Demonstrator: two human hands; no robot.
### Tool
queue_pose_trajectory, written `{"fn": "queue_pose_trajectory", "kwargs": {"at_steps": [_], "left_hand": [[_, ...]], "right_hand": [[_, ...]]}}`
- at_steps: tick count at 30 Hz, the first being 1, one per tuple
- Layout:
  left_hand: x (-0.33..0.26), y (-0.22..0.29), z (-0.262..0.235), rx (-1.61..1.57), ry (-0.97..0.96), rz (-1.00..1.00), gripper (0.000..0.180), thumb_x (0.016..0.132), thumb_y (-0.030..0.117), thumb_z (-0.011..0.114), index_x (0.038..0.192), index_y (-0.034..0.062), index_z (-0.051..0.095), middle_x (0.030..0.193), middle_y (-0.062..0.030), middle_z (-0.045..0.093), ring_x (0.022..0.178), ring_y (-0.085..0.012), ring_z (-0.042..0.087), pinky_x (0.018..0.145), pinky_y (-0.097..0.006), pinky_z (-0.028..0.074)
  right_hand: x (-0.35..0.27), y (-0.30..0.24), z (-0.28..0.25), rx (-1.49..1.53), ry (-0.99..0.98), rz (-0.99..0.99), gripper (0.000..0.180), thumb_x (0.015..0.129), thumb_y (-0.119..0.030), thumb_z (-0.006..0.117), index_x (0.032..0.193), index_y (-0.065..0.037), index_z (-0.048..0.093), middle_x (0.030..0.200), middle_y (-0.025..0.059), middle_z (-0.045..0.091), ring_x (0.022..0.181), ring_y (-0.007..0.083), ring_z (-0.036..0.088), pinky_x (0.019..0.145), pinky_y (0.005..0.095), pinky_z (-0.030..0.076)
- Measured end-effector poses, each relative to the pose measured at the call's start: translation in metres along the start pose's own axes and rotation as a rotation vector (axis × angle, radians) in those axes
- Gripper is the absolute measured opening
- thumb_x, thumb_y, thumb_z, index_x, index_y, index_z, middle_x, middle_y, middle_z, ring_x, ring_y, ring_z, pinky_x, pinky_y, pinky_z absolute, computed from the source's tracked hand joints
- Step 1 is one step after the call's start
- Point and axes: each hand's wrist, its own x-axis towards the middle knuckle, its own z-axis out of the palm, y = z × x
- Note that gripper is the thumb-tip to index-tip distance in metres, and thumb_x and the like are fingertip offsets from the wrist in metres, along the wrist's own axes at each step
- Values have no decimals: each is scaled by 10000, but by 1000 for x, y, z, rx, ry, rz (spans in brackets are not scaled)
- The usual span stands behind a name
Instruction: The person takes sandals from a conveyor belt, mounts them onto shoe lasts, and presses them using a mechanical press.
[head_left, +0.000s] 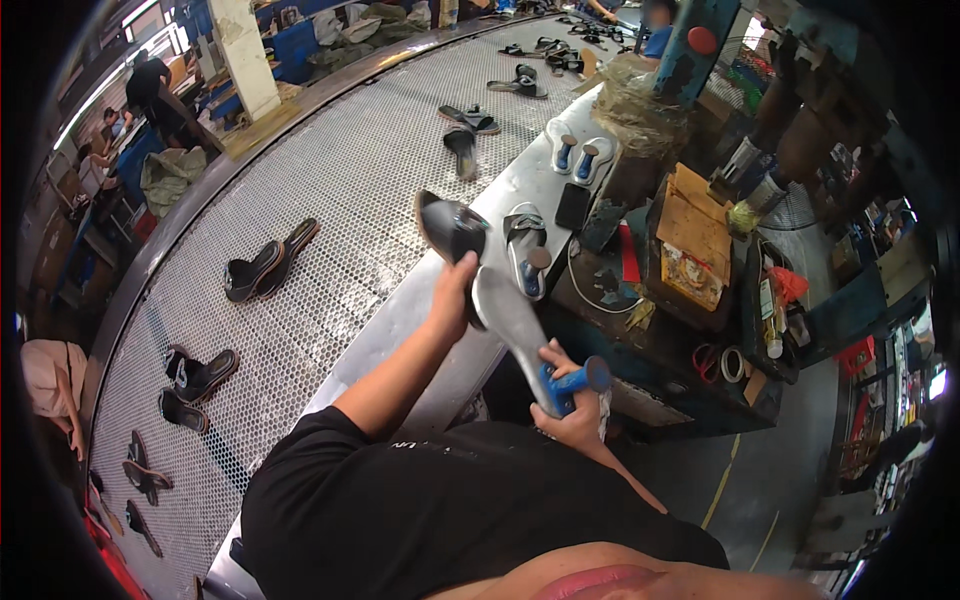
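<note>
In my left hand (455, 295) is a black slide sandal (455, 228), gripped at its lower end and raised over the metal ledge. My right hand (575, 418) is closed around the heel end of a silver foot-shaped form (508, 308), where a blue knobbed handle (580, 381) sticks out. The form's tip reaches up beside the sandal and my left hand; whether they touch cannot be made out. Just beyond, on the ledge, lies another foot-shaped form with a handle, a dark-strapped sandal (526, 232) on it.
Two more silver forms (588, 160) and a black phone (573, 206) lie farther along the ledge (380, 350). Left of it, a perforated conveyor (340, 235) carries several dark sandals. A workbench with a brown box (692, 245) and red scissors (706, 363) stands right. Other people are at far left and back.
</note>
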Motion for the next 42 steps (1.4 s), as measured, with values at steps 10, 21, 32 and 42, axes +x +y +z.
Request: {"fn": "queue_pose_trajectory", "kwargs": {"at_steps": [10, 21, 32, 42], "left_hand": [[-74, -76, 104, 394, -401, 39, 562, 930, 235, 663, 1371, 9, 398, 1152, -92, 582, 1055, -169, 556, 946, -314, 442], [-79, -58, 87, 679, -794, -256, 448, 971, 182, 627, 1380, 51, 502, 1116, -68, 619, 1047, -140, 583, 919, -304, 473], [-44, -49, 43, 760, -805, -405, 418, 939, 114, 642, 1347, 73, 555, 1119, -77, 636, 1056, -149, 596, 958, -317, 471], [-58, -50, 29, 549, -932, -225, 406, 902, 27, 645, 1302, 58, 584, 1084, -67, 638, 1030, -150, 596, 923, -319, 488]], "right_hand": [[-11, 19, -17, -129, 342, 140, 558, 693, 5, 739, 1147, -23, 416, 1388, 212, 509, 1282, 272, 465, 1073, 380, 342], [101, 103, -207, -593, 810, 51, 675, 762, -95, 757, 1374, -36, 480, 1226, 188, 607, 1145, 303, 603, 974, 397, 469], [158, 168, -282, -813, 528, 452, 949, 767, -262, 801, 1497, -19, 246, 1390, 236, 447, 1273, 395, 466, 1012, 466, 423], [152, 184, -307, -1063, 573, 293, 872, 735, -469, 806, 1262, 122, 441, 1274, 314, 518, 1193, 417, 517, 1004, 445, 407]]}}
